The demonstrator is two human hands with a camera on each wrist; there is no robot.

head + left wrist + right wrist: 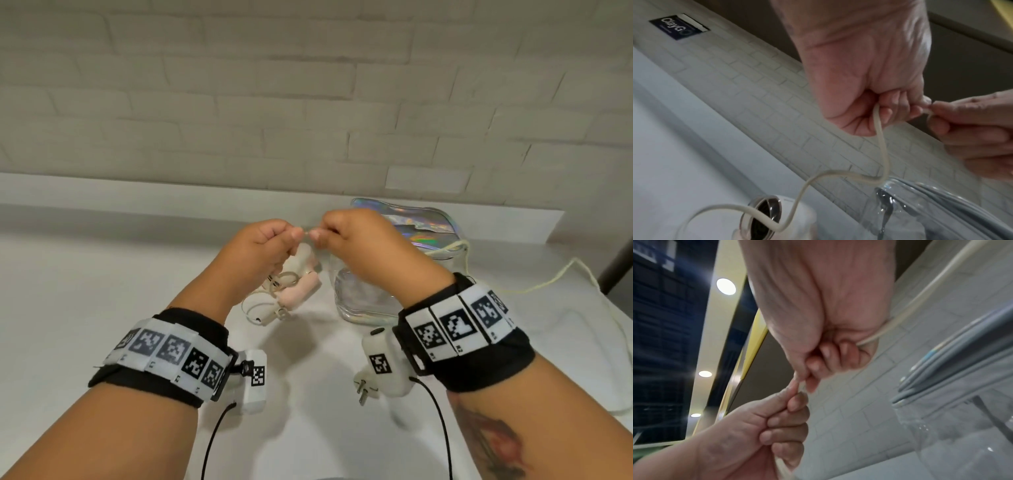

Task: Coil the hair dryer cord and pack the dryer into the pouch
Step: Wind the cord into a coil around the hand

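Both hands' fingers [265, 236] pinched the cord [882, 146], half-hiding the dryer [301, 274] on the white worktop [102, 274] by a brick wall [308, 85].

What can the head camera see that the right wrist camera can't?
Only the head view shows the pink and white hair dryer lying on the white table, the plug, and the marker bands on both wrists.

Only the right wrist view shows the round ceiling lights and the curled fingers from underneath.

Both show the left hand and right hand pinching the cord close together, with the shiny clear pouch beside them.
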